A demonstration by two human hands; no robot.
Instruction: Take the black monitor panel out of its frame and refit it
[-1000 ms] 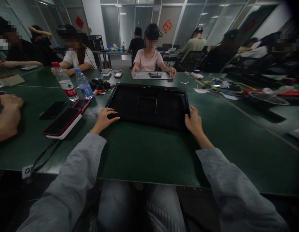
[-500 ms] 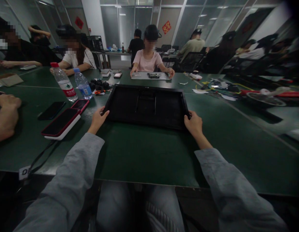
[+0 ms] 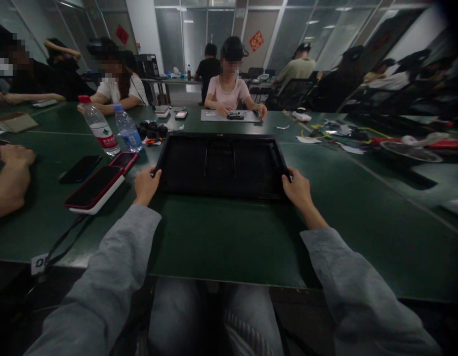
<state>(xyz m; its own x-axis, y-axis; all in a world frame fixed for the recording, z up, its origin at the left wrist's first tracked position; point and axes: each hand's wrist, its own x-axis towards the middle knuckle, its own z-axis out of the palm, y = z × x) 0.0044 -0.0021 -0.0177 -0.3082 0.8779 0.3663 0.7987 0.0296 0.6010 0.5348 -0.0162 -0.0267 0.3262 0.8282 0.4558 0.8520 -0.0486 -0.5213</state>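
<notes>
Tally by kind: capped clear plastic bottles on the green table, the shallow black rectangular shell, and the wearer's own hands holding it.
Red-capped clear plastic bottle and blue-capped clear plastic bottle: 2
Shallow black rectangular shell: 1
Left bare hand and right bare hand: 2
Total: 5

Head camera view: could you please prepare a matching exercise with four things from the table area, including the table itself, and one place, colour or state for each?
Column one:
1. Black frame
2. Taller bottle
3. Shorter bottle
4. Table

Column two:
A. Blue cap
B. Green surface
C. Held at opposite ends by the left hand and right hand
D. Red cap

Right pairs: 1-C, 2-D, 3-A, 4-B.
</notes>
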